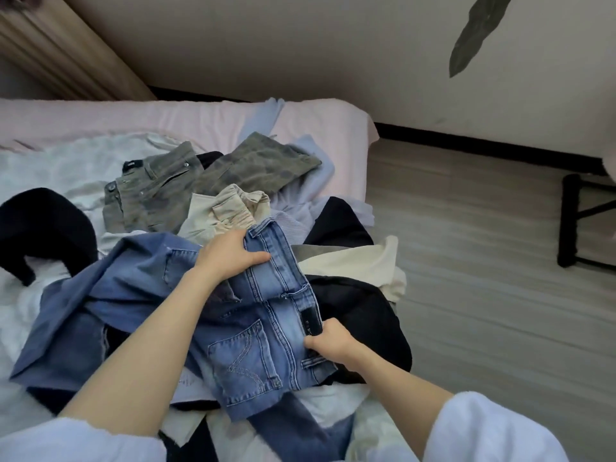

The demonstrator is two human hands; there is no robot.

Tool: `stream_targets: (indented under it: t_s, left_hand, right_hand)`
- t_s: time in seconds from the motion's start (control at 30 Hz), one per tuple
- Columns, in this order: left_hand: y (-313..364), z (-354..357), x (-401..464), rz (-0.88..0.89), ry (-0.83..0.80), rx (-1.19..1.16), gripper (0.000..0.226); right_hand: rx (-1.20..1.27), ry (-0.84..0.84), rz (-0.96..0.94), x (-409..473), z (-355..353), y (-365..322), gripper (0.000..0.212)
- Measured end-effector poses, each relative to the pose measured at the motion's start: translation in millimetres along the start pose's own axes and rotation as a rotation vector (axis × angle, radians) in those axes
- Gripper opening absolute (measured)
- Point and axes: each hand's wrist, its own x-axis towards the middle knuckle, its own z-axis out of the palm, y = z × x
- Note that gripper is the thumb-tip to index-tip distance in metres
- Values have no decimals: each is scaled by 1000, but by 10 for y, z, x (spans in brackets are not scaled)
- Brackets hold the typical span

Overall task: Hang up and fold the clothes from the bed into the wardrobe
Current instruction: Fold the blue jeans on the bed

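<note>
- My left hand has its fingers curled over the far end of the jeans' waistband, thumb laid flat along the denim. It's a grip, not a press.
- My right hand pinches the near end of the same waistband, just beside the dark leather patch; thumb on top, the other fingers tucked under the edge, out of sight.
- Both ends held, so the waistband runs taut between the hands. I judge that's to lift the jeans free of the pile and square them for folding.
- Jeans lie back side up, one back pocket showing, legs trailing toward me over the heap and partly buried under a blue shirt on the left.
- Left forearm reaches long and diagonal across the pile, wrist bent a little inward. Right forearm is shorter, coming in from the lower right, wrist nearly straight. White sleeves pushed up on both arms.
- Jeans sit on top of the clothes pile, near the right edge of the bed. Beyond them: beige trousers, then grey-green trousers. To their right: a black garment and a cream one, both overhanging the bed's edge.
- Another black piece well to the left of the jeans.
- Wardrobe not in view. Nothing folded or hung that I can see; judged early in the task.
- Risk, my guess: the blue shirt drags along when the jeans come up.
</note>
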Motion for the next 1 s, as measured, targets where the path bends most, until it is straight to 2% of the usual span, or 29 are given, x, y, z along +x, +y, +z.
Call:
stream_targets:
  t_s: [0.13,0.23,0.3,0.43,0.5,0.57,0.73,0.8,0.9,1.0]
  left_hand:
    - [-108,206,-807,-62,45,-254,17]
    - [-216,553,-1601,-182,127,-495,16]
    - [-295,837,-2073,-240,169,-558,19]
    - [-372,1475,-3022,-354,176,-525,39]
    - [-366,1708,-3273,-430,196,-505,48]
    - [-236,1875,-3616,-424,208,-505,50]
    - [470,2076,-4006,-173,145,-538,30]
    - [923,2147,-4151,-40,105,-551,26]
    - [1645,2272,-4315,154,-20,-624,27]
    - [2568,2479,-4582,342,-187,-662,20]
  right_hand:
    - [14,-15,-108,-326,158,47,20]
    - [-30,22,-176,-694,289,281,12]
    - [-83,89,-228,-928,336,511,11]
    - [-223,227,-291,-1520,456,1138,16]
    - [-245,259,-277,-1666,481,1412,20]
    - [-282,287,-262,-1988,504,1736,14]
    - [-489,448,-238,-2707,-2,2332,22]
    - [-529,530,-188,-3053,-356,2614,18]
    - [-492,658,-112,-3594,-884,3031,14]
    - [-311,843,1,-4380,-1429,3649,15]
